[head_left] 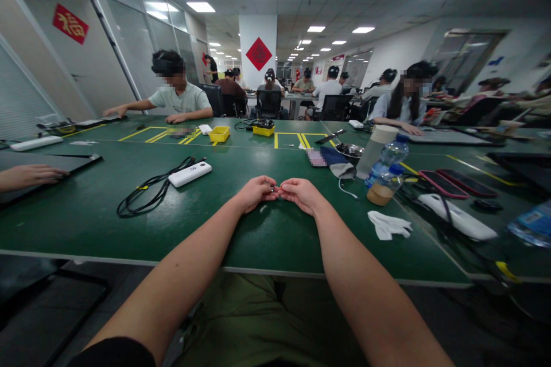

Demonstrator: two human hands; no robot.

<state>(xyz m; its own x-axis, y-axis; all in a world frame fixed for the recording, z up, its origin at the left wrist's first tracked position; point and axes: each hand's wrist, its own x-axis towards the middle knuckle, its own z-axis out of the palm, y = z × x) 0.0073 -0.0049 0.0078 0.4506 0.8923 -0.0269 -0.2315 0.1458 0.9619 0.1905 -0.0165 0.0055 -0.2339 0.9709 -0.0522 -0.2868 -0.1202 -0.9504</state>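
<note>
My left hand [257, 194] and my right hand [300, 194] meet at the fingertips just above the green table [193, 229], near its front edge. A tiny dark and shiny piece [272, 188] shows between the thumb and fingers of my left hand; what it is cannot be made out. The thumb and index finger of my right hand are pinched together beside it, and anything between them is too small to name. To the left of my hands lies a white power bank [190, 174] with a coiled black cable [146, 195].
On the right stand plastic bottles [385, 183], a white glove [390, 225], a metal bowl [350, 151] and another white power bank [457, 217]. Yellow trays [219, 134] sit farther back. A person's hand [34, 176] rests at the far left. Two people sit across the table.
</note>
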